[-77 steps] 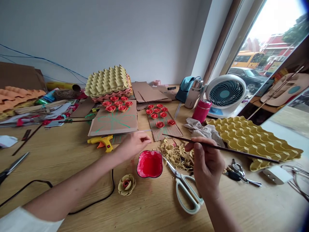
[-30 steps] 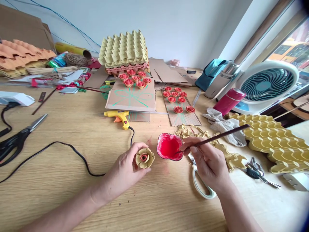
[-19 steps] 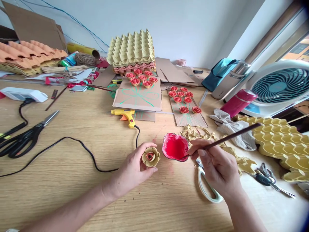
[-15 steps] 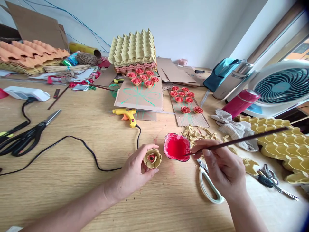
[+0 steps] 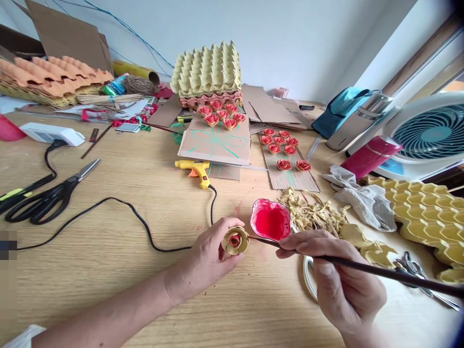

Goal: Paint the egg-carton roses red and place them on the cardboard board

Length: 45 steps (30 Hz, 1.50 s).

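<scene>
My left hand (image 5: 210, 253) is closed around a small yellow paper rose (image 5: 235, 240) with a red-painted centre, held just above the wooden table (image 5: 119, 270). My right hand (image 5: 340, 280) pinches a long dark paintbrush (image 5: 362, 268), whose tip touches the rose. A little dish of red paint (image 5: 270, 219) sits right behind the rose. White-handled scissors (image 5: 308, 275) lie partly hidden under my right hand.
Finished red roses (image 5: 221, 115) and more roses (image 5: 284, 149) rest on cardboard sheets. A yellow glue gun (image 5: 195, 169) trails a black cord. Black scissors (image 5: 50, 198) lie left. Egg tray stack (image 5: 206, 72), yellow tray (image 5: 427, 208), cloth (image 5: 362, 198), pink flask (image 5: 369, 157), fan (image 5: 427, 135).
The brush tip left the paint dish and swung over to the rose. My left hand, earlier away from the rose on the table, picked it up and has held it since.
</scene>
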### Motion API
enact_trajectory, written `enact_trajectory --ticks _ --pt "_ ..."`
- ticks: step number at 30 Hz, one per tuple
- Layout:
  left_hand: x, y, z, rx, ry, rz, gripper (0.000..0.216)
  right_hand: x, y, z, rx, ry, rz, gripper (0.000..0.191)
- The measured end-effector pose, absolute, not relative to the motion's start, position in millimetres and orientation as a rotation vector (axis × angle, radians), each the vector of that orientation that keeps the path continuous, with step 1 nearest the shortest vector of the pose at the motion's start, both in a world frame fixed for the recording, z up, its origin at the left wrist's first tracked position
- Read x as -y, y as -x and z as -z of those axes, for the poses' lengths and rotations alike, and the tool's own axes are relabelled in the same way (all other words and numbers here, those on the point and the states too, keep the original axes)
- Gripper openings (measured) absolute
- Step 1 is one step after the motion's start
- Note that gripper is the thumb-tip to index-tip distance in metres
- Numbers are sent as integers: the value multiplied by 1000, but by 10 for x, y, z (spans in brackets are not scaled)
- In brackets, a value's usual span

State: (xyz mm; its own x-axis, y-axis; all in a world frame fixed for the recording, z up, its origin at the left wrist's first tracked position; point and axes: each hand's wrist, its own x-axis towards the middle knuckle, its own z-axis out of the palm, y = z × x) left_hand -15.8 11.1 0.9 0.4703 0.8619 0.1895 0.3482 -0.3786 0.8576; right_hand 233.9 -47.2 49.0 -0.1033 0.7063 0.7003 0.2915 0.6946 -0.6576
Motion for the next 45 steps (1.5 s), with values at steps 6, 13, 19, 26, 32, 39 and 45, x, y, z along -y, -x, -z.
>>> enact_trajectory --ticks 6,13,19,26,32,39,45 --pt "-115 142 45 -1015 -1888 -861 48 479 -2341 -439 1756 810 -442 23" --pt "-107 147 32 -982 -1966 -912 46 463 -2298 -425 1757 761 -451 24" --pt "-121 132 70 -953 -1975 -903 45 475 -2284 -406 1775 749 -477 23" --pt "-120 108 53 -979 -1929 -922 41 476 -2240 -417 1799 766 -457 22" --pt "-126 96 64 -1006 -1910 -915 42 484 -2237 -393 1881 771 -419 20" --pt "-119 89 90 -1012 -1907 -938 43 499 -2240 -387 1859 769 -417 19" --pt "-119 87 91 -1016 -1903 -920 43 508 -2243 -336 1845 783 -429 18"
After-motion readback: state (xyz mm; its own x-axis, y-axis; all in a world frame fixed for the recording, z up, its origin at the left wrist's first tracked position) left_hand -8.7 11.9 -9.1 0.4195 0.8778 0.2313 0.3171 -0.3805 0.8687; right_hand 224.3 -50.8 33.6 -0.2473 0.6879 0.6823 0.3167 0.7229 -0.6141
